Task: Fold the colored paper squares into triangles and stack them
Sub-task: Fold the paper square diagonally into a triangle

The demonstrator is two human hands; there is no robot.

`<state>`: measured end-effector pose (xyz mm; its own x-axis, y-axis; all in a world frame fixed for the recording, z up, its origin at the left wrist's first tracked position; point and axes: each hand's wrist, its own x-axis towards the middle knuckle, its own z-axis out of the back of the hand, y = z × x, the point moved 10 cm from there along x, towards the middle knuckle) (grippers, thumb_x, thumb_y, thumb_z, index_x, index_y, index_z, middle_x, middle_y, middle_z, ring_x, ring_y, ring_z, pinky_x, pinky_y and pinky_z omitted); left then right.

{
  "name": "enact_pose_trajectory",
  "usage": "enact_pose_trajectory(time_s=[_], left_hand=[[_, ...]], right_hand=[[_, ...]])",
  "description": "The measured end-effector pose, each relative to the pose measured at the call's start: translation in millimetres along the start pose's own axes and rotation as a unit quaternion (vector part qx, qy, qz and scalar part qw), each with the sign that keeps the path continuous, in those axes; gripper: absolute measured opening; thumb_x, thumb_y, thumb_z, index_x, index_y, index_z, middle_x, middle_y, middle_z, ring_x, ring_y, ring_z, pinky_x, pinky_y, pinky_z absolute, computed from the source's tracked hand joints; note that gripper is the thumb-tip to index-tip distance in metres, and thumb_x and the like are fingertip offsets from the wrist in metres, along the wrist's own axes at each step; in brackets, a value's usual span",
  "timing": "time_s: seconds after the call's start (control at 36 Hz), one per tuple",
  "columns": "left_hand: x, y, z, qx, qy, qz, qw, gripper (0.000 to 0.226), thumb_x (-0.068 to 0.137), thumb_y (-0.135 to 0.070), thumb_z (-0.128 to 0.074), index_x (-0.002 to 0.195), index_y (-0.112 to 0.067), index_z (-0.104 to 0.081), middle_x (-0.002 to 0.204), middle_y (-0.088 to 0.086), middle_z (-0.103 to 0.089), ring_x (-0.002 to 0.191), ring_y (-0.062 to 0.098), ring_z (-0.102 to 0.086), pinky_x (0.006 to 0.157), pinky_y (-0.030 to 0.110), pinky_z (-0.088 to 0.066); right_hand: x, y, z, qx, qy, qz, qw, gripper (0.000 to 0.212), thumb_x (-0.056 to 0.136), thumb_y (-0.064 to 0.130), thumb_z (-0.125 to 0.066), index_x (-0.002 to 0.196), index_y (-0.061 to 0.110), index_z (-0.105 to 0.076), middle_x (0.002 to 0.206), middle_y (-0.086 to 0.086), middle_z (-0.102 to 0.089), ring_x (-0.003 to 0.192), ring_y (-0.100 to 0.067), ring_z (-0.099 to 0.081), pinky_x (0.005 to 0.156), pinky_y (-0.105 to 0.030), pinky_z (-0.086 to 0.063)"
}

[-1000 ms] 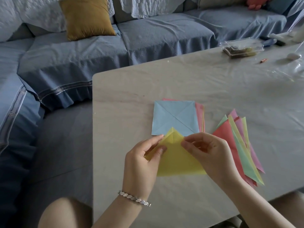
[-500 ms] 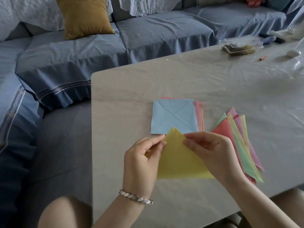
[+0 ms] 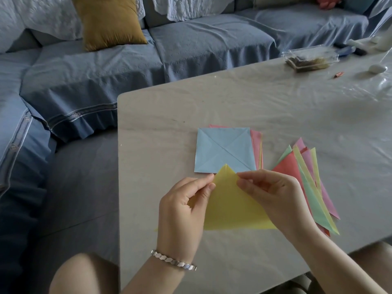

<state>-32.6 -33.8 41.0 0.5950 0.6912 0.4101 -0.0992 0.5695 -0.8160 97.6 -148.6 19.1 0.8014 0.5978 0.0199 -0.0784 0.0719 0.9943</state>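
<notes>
While my left hand (image 3: 180,209) and right hand (image 3: 273,194) pinch the sheet (image 3: 231,211) near its tip, I must align corners before creasing

You have bare table (image 3: 152,145) on your left and a wide stretch beyond the stack of squares (image 3: 224,149), which lies right at the tip of the yellow paper (image 3: 231,206). The fan of folded triangles (image 3: 290,166) blocks your right. 1 plastic box (image 3: 311,57) sits far off at the back edge.
</notes>
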Motion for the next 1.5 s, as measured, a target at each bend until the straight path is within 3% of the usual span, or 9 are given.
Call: enact_pose_trajectory(time_s=[0.39, 0.64, 0.75, 0.83, 0.92, 1.0, 1.11, 1.28, 1.5], left_hand=[[-1.4, 10.4, -9.2, 0.029, 0.07, 0.046, 0.996, 0.019, 0.075, -0.023, -0.061, 0.084, -0.039, -0.065, 0.089, -0.024, -0.063, 0.07, -0.003, -0.061, 0.065, 0.006, -0.045], [-4.3, 16.3, -30.3, 0.088, 0.207, 0.011, 0.974, 0.026, 0.075, -0.026, -0.061, 0.099, -0.035, -0.059, 0.072, -0.006, -0.063, 0.066, 0.004, -0.059, 0.059, 0.014, -0.046], [-3.1, 37.9, -22.8, 0.033, 0.179, 0.118, 0.976, 0.021, 0.077, -0.005, -0.069, 0.065, -0.023, -0.069, 0.054, -0.012, -0.063, 0.055, 0.002, -0.061, 0.057, 0.009, -0.044], [-8.1, 72.8, -14.0, -0.087, 0.094, 0.269, 0.955, 0.023, 0.077, 0.001, -0.067, 0.063, -0.017, -0.068, 0.052, -0.002, -0.066, 0.049, 0.01, -0.063, 0.054, 0.015, -0.051], [-17.1, 107.7, -9.6, -0.09, 0.041, 0.327, 0.94, 0.02, 0.078, 0.002, -0.066, 0.065, -0.013, -0.068, 0.054, 0.0, -0.067, 0.053, 0.014, -0.066, 0.054, 0.022, -0.054], [-24.1, 138.8, -10.9, -0.016, 0.038, 0.339, 0.94, 0.023, 0.077, -0.005, -0.069, 0.062, -0.022, -0.066, 0.061, -0.004, -0.068, 0.063, 0.017, -0.068, 0.063, 0.028, -0.054], [-29.8, 157.2, -15.1, 0.049, 0.058, 0.334, 0.939, 0.024, 0.076, -0.008, -0.07, 0.061, -0.026, -0.064, 0.063, -0.009, -0.065, 0.062, 0.008, -0.062, 0.052, 0.006, -0.042], [-29.3, 159.9, -18.2, 0.067, 0.078, 0.325, 0.94, 0.024, 0.078, -0.007, -0.068, 0.062, -0.024, -0.064, 0.056, -0.007, -0.064, 0.05, -0.007, -0.057, 0.049, 0.004, -0.04], [-26.1, 161.5, -20.4, 0.076, 0.095, 0.31, 0.943, 0.023, 0.078, -0.007, -0.069, 0.062, -0.024, -0.065, 0.058, -0.01, -0.064, 0.051, -0.002, -0.059, 0.05, 0.004, -0.04]], right_hand=[[5.0, -14.9, -9.6, -0.09, 0.097, -0.026, 0.991, 0.02, 0.077, 0.01, -0.071, 0.066, 0.026, -0.07, 0.067, 0.009, -0.068, 0.061, 0.0, -0.056, 0.062, -0.009, -0.043], [4.0, -2.0, -43.9, -0.331, 0.26, 0.079, 0.904, 0.006, 0.083, 0.025, -0.068, 0.081, 0.03, -0.07, 0.079, 0.018, -0.065, 0.082, 0.003, -0.057, 0.077, -0.011, -0.041], [14.2, 9.4, -45.5, -0.416, 0.164, 0.203, 0.871, 0.014, 0.078, 0.036, -0.066, 0.085, 0.026, -0.073, 0.084, 0.016, -0.068, 0.083, -0.002, -0.059, 0.104, -0.029, -0.029], [12.2, 15.3, -42.6, -0.416, 0.06, 0.267, 0.867, 0.024, 0.073, 0.028, -0.064, 0.095, 0.023, -0.072, 0.102, 0.007, -0.068, 0.101, -0.009, -0.057, 0.101, -0.042, -0.032], [5.7, -2.3, -57.5, -0.417, 0.08, 0.286, 0.859, 0.029, 0.078, 0.028, -0.06, 0.106, 0.023, -0.068, 0.119, 0.003, -0.063, 0.117, -0.018, -0.054, 0.099, -0.04, -0.035], [-4.8, -45.6, -79.6, -0.47, 0.152, 0.272, 0.826, 0.034, 0.082, 0.035, -0.048, 0.107, 0.024, -0.068, 0.12, 0.005, -0.064, 0.113, -0.016, -0.058, 0.093, -0.036, -0.044], [-11.9, -107.7, -83.0, -0.525, 0.224, 0.208, 0.794, 0.034, 0.073, 0.034, -0.055, 0.102, 0.025, -0.069, 0.114, 0.01, -0.065, 0.112, -0.009, -0.055, 0.082, -0.038, -0.054], [-10.2, -138.4, -59.4, -0.566, 0.209, 0.149, 0.783, 0.064, 0.1, 0.038, -0.006, 0.114, 0.021, -0.066, 0.124, 0.011, -0.06, 0.12, -0.014, -0.054, 0.103, -0.035, -0.033], [18.4, -118.0, -64.2, -0.6, 0.114, 0.232, 0.757, 0.043, 0.086, 0.024, -0.033, 0.105, 0.013, -0.07, 0.115, 0.004, -0.066, 0.116, -0.02, -0.057, 0.099, -0.039, -0.029]])
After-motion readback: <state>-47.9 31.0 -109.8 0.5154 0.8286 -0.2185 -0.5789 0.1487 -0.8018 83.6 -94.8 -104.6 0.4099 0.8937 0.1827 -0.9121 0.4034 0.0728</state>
